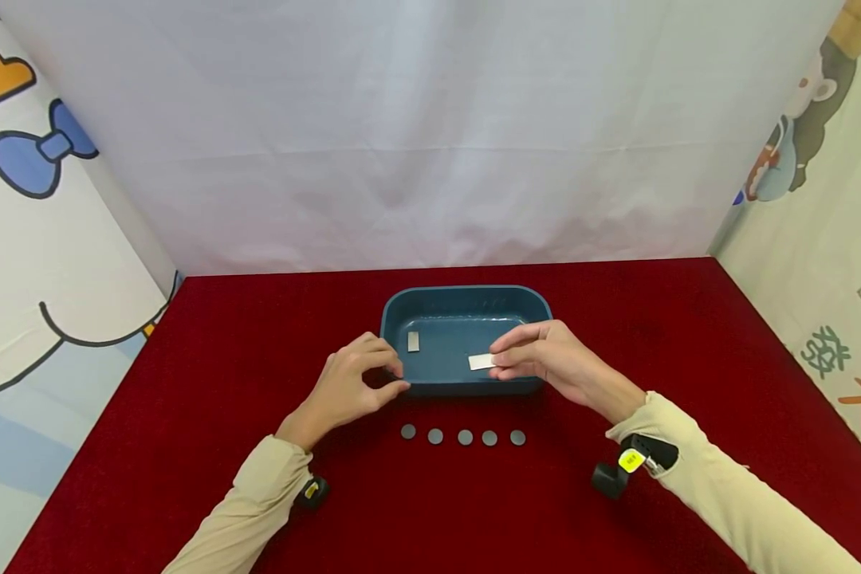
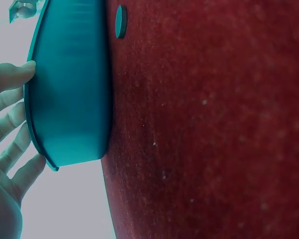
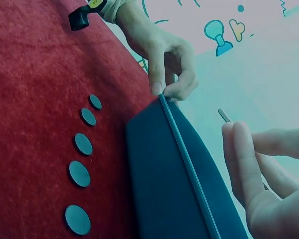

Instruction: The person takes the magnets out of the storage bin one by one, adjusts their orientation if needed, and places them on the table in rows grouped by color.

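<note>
A blue rectangular basin (image 1: pixel 466 389) with rounded corners sits on the red cloth. At its near left corner my left hand (image 1: pixel 355 379) pinches the rim, thumb outside and fingers over the inner side; the right wrist view shows this left hand (image 3: pixel 167 64) at the rim too. Between thumb and fingers my right hand (image 1: pixel 545 359) holds a thin white rectangular piece (image 1: pixel 481 362) over the right part of the basin. In the right wrist view only the edge of that piece (image 3: pixel 223 115) shows past the fingertips. A similar small pale rectangle (image 1: pixel 413 341) lies inside the basin at left.
Several flat grey discs (image 1: pixel 465 438) lie in a row on the red cloth (image 1: pixel 430 510), just in front of the basin. A white curtain (image 1: pixel 416 143) hangs behind the table, with printed cloth panels (image 1: pixel 64 263) at the sides.
</note>
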`<action>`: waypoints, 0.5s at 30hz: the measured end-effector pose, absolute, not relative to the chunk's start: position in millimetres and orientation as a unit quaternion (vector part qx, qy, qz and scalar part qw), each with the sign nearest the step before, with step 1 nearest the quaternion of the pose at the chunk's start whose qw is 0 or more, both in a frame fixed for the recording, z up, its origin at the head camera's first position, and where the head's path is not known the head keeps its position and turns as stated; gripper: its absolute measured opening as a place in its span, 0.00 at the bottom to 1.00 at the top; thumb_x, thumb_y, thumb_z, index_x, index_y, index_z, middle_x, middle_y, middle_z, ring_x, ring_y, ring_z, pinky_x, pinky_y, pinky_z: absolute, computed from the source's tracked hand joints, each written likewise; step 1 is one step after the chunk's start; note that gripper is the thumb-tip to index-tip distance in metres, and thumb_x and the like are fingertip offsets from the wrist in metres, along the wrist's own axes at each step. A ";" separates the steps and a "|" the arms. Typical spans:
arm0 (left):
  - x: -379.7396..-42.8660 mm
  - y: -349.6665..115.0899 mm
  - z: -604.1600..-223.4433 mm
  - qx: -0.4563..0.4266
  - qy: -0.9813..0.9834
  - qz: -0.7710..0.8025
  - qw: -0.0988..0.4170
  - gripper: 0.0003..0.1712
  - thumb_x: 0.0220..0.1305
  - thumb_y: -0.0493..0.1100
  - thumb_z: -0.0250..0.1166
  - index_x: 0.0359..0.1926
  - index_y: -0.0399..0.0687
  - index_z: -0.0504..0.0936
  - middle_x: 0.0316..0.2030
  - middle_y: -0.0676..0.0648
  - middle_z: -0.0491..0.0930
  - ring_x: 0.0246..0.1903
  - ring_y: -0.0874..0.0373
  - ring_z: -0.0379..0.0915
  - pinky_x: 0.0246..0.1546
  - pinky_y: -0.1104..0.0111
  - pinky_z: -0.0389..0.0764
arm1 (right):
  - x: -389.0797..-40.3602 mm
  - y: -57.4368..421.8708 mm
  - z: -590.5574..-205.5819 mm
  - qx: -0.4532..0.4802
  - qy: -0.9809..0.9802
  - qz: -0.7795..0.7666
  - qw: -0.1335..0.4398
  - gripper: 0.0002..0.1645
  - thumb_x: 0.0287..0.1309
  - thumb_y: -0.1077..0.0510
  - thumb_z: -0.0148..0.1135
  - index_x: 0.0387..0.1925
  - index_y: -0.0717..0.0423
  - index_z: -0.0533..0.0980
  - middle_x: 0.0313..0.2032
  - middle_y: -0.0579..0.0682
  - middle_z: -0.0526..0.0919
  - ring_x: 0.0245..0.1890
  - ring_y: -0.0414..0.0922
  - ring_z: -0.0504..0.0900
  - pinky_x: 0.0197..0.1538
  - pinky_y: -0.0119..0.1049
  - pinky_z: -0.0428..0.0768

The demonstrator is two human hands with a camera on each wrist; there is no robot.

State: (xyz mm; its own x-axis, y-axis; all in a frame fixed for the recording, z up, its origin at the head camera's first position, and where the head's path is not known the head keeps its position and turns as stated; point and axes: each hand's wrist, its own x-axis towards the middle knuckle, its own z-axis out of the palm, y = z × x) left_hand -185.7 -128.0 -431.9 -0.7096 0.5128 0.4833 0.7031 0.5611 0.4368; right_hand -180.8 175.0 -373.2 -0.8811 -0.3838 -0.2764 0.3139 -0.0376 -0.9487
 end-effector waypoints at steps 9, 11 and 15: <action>-185.0 -127.0 -434.0 -0.348 -0.868 -0.319 0.157 0.07 0.51 0.46 0.73 0.27 0.56 0.82 0.33 0.57 0.78 0.38 0.62 0.70 0.29 0.62 0.79 | -169.8 170.2 -374.8 -0.042 0.637 -0.725 0.259 0.08 0.55 0.69 0.63 0.38 0.65 0.80 0.37 0.60 0.82 0.34 0.51 0.85 0.44 0.41 0.80; -185.5 -127.2 -434.8 -0.347 -0.867 -0.322 0.158 0.07 0.50 0.45 0.73 0.27 0.55 0.82 0.33 0.57 0.78 0.38 0.62 0.70 0.30 0.61 0.79 | -167.5 168.5 -375.4 -0.047 0.633 -0.727 0.263 0.07 0.54 0.69 0.63 0.37 0.64 0.80 0.36 0.60 0.83 0.34 0.52 0.85 0.44 0.41 0.81; -185.7 -127.6 -434.9 -0.347 -0.863 -0.331 0.157 0.07 0.50 0.45 0.73 0.27 0.55 0.82 0.33 0.57 0.79 0.38 0.62 0.70 0.30 0.60 0.79 | -162.9 164.9 -376.1 -0.055 0.627 -0.728 0.271 0.08 0.54 0.69 0.63 0.38 0.67 0.79 0.37 0.61 0.82 0.34 0.53 0.85 0.44 0.41 0.81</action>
State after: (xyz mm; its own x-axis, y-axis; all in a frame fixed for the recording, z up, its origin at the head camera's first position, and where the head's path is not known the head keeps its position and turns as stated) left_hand -185.7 -127.6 -434.9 -0.7096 0.4953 0.5012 0.7034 0.5404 0.4618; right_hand -162.9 164.9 -376.1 -0.8471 -0.4632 -0.2606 0.3265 -0.0666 -0.9429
